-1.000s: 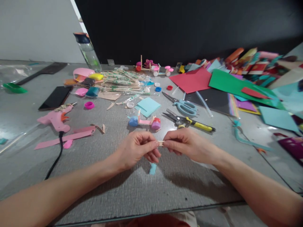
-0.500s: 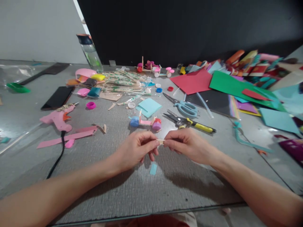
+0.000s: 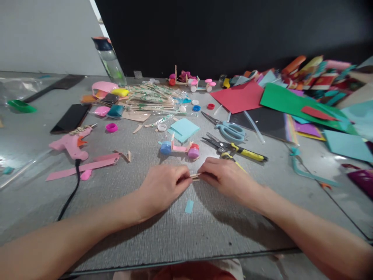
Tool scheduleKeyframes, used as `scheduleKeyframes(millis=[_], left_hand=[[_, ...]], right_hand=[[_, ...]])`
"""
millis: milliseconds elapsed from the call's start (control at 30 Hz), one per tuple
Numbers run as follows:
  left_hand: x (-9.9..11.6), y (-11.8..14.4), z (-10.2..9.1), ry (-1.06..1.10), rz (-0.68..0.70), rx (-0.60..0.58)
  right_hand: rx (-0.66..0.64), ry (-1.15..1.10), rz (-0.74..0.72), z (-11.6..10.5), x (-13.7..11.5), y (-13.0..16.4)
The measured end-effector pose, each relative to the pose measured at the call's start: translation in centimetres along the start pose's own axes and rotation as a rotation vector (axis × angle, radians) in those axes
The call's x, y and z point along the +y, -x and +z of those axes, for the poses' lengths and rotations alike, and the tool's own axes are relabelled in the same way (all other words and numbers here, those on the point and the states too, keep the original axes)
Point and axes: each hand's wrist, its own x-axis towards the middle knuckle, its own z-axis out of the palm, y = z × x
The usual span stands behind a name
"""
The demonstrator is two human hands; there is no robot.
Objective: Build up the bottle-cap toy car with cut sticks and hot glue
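Note:
Between my two hands are short pale wooden sticks (image 3: 194,177), low over the tabletop. My left hand (image 3: 163,186) pinches their left end, and my right hand (image 3: 223,175) pinches the right end; the fingers hide most of the wood. Just beyond stands a small toy scooter (image 3: 180,149) with a pink deck and blue, red and purple bottle-cap wheels. A small light-blue paper piece (image 3: 189,206) lies on the table nearer to me. Yellow-and-black pliers (image 3: 233,149) lie beyond my right hand, with blue-handled scissors (image 3: 230,130) behind them.
A pink glue gun (image 3: 71,142) with a black cord lies left, near a phone (image 3: 70,118). Wrapped wooden sticks (image 3: 151,99) are heaped at the back, beside a water bottle (image 3: 109,62). Red paper (image 3: 237,97) and green paper (image 3: 291,103) cover the back right.
Both hands have come down slightly toward the table, their fingers turned more downward. The wooden sticks, still pinched between them, have moved a little lower and left.

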Motion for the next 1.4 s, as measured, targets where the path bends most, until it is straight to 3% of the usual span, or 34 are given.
scheduleKeyframes(millis=[133, 333, 500, 833, 967, 1167, 1300, 1400], left_hand=[[-0.2, 0.2, -0.2, -0.139, 0.025, 0.014], [-0.7, 0.3, 0.1, -0.135, 0.156, 0.123], [-1.0, 0.2, 0.7, -0.174, 0.186, 0.061], [-1.2, 0.3, 0.6, -0.112, 0.196, 0.115], [-1.5, 0.2, 0.6, -0.126, 0.236, 0.135], [-1.9, 0.1, 0.3, -0.078, 0.275, 0.071], [-2.1, 0.1, 0.2, -0.033, 0.273, 0.056], [-2.1, 0.1, 0.5, 0.004, 0.287, 0.076]], right_hand=[[-0.003, 0.078, 0.009, 0.2, 0.1, 0.1], [0.049, 0.099, -0.020, 0.2, 0.6, 0.5], [0.042, 0.111, -0.076, 0.5, 0.6, 0.3], [0.100, 0.043, -0.074, 0.5, 0.7, 0.4], [0.173, -0.049, -0.061, -0.2, 0.6, 0.5], [0.259, -0.127, -0.018, -1.8, 1.3, 0.5], [0.319, -0.168, -0.004, -3.6, 2.1, 0.6], [0.295, -0.157, 0.005, -5.4, 2.7, -0.1]])
